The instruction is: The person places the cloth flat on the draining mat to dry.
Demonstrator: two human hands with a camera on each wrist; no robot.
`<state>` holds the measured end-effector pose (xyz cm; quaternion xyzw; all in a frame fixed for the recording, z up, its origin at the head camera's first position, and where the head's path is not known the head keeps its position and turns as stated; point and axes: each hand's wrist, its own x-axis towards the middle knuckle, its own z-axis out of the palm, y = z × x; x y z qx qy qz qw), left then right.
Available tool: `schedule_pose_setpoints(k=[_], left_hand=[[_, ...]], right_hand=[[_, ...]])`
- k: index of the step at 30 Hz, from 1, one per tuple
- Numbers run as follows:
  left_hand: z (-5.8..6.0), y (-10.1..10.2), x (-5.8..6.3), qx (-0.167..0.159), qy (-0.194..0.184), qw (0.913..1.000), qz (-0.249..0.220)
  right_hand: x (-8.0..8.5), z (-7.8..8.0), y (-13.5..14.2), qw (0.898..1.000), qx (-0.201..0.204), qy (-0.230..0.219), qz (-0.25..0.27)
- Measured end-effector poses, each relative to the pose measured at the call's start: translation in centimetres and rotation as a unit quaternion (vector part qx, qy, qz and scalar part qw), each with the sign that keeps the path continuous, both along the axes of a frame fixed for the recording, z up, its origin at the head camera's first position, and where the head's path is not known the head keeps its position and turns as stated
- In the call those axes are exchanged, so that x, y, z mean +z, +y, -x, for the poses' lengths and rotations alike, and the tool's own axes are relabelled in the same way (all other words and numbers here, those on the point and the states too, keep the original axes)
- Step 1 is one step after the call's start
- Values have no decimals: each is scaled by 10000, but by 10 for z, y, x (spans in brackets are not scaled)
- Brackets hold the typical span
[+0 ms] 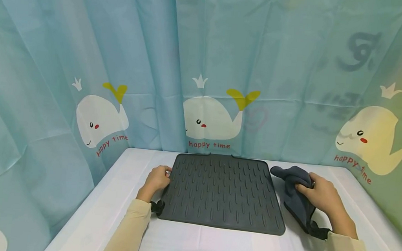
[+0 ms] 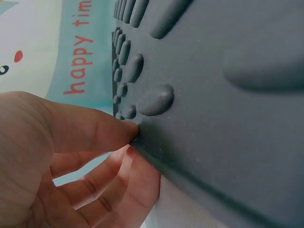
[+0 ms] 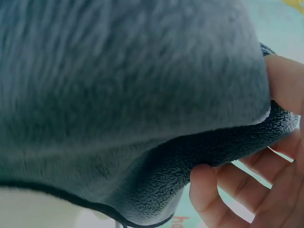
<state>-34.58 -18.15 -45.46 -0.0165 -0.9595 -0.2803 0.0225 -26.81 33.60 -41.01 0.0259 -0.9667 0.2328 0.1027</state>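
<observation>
A dark grey mat (image 1: pixel 224 194) with rows of raised oval ridges lies in the middle of the table in the head view. My left hand (image 1: pixel 159 177) is at its left edge. In the left wrist view the thumb of that hand (image 2: pixel 90 142) lies on top of the mat's edge (image 2: pixel 213 118), with the fingers beneath, pinching it. Right of the mat, my right hand (image 1: pixel 323 192) grips a bunched grey cloth (image 1: pixel 293 188). Up close, the cloth (image 3: pixel 133 85) looks fleecy with a dark hem, and the fingers of my right hand (image 3: pixel 266 190) curl round its folds.
Both the mat and the hands are over a white-covered table (image 1: pixel 191 245). A blue-green curtain (image 1: pixel 220 64) printed with whales hangs along the table's back and sides. The mat's far edge has a raised tab near the curtain.
</observation>
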Motion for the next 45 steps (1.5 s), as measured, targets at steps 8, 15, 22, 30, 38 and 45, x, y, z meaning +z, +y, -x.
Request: schedule_pose_setpoints(k=[8, 15, 22, 30, 38, 45], left_hand=[[-1, 0, 1, -11, -52, 9999, -116], [-1, 0, 1, 3, -93, 9999, -101], [-1, 0, 1, 36, -99, 9999, -121], [0, -1, 1, 17, -34, 9999, -141], [0, -1, 0, 34, -103, 9998, -173], [0, 0, 0, 38, -27, 9999, -129]], right_hand=[[6, -1, -9, 9998, -54, 160, 70], [7, -1, -21, 9991, 16, 424, 90], [12, -3, -34, 9973, 132, 702, 173], [16, -3, -48, 9941, 320, 984, 327], [17, -3, -60, 9901, 674, 1114, 528], [17, -3, -70, 9877, 939, 1078, 632]])
